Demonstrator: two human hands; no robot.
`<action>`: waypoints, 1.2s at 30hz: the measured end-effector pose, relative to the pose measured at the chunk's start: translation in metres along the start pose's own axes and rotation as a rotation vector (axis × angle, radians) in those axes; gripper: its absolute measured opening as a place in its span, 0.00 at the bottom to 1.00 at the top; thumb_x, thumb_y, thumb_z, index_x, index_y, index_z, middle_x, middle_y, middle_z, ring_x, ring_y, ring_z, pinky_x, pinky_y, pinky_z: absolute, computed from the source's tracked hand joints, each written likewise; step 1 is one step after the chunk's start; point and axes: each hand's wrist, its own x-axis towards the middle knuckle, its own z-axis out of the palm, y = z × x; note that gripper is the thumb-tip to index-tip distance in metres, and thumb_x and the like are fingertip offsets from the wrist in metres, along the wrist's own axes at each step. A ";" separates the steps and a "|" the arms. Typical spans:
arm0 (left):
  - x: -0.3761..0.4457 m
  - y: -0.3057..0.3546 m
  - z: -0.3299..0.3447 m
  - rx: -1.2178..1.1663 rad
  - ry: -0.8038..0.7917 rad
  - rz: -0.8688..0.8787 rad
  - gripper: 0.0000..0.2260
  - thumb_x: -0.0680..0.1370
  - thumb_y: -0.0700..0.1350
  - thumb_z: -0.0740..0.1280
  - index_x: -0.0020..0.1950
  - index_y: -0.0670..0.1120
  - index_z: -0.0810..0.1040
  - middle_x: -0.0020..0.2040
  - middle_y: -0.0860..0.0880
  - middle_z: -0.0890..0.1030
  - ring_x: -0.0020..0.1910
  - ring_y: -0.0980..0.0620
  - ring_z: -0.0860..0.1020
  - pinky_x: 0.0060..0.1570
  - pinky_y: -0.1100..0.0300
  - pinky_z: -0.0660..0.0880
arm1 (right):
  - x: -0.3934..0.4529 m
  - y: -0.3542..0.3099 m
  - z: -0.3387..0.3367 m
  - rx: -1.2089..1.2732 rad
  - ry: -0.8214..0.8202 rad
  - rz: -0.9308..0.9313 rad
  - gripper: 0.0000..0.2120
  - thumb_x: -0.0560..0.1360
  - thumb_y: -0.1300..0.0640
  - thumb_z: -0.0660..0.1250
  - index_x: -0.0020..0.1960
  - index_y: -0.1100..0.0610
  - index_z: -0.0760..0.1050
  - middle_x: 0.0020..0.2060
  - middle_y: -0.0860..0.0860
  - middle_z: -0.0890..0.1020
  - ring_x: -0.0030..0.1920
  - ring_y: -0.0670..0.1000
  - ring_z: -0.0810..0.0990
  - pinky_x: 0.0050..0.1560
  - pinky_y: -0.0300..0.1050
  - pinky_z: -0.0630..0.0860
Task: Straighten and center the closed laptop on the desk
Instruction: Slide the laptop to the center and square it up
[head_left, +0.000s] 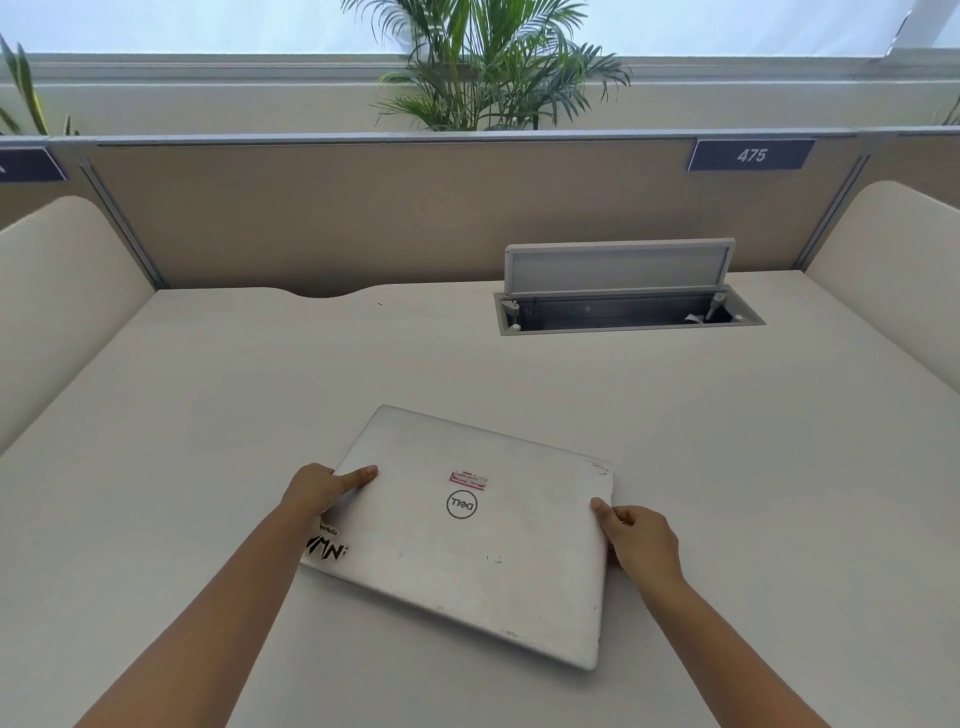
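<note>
**Squaring up the skewed laptop**

While the closed laptop (467, 535) lies askew in the lower middle of the frame, we have a hand on each short side of it. Our left hand (317, 491) sits at the left edge, forefinger stretched flat across the lid and the other fingers curled down over the side. Our right hand (641, 540) grips the right edge, thumb on top and the fingers tucked under or against the side; how far under, we cannot tell. Both hands are closed on the laptop, well apart from one another.

Its far edge runs down toward the right of the frame, and its near right corner reaches toward the bottom edge, so the lid is plainly turned against the line of the desk (727, 441).

To do this well, we judge it best to turn rather than lift: draw the left side toward the bottom of the frame and ease the right side upward, pivoting about the round logo (462, 504). Keep pressure light, so the base slides without scraping. We should line the far edge up with the back partition (363, 218), then slide the whole thing sideways until it sits midway between the two curved side panels. The open cable hatch (623, 306) at upper right is well clear and should stay so.
</note>
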 end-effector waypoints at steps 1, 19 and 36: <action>-0.001 -0.001 0.000 -0.001 0.012 0.009 0.25 0.67 0.54 0.74 0.25 0.44 0.62 0.27 0.47 0.65 0.27 0.48 0.65 0.29 0.58 0.61 | 0.001 0.000 -0.001 0.000 -0.004 -0.004 0.16 0.75 0.47 0.66 0.40 0.59 0.81 0.35 0.52 0.83 0.43 0.57 0.81 0.51 0.54 0.79; -0.037 -0.043 0.010 -0.217 0.193 0.042 0.19 0.70 0.57 0.71 0.32 0.44 0.71 0.30 0.46 0.71 0.30 0.47 0.68 0.35 0.56 0.64 | 0.051 -0.017 -0.007 -0.002 -0.025 -0.079 0.22 0.72 0.42 0.68 0.30 0.59 0.74 0.29 0.54 0.74 0.31 0.52 0.70 0.36 0.44 0.64; -0.021 -0.036 0.006 -0.296 0.270 0.134 0.17 0.71 0.55 0.70 0.28 0.45 0.75 0.28 0.49 0.77 0.28 0.50 0.72 0.30 0.58 0.68 | 0.086 -0.042 0.019 -0.022 0.040 -0.145 0.20 0.75 0.45 0.64 0.45 0.62 0.82 0.46 0.56 0.85 0.43 0.54 0.79 0.48 0.49 0.75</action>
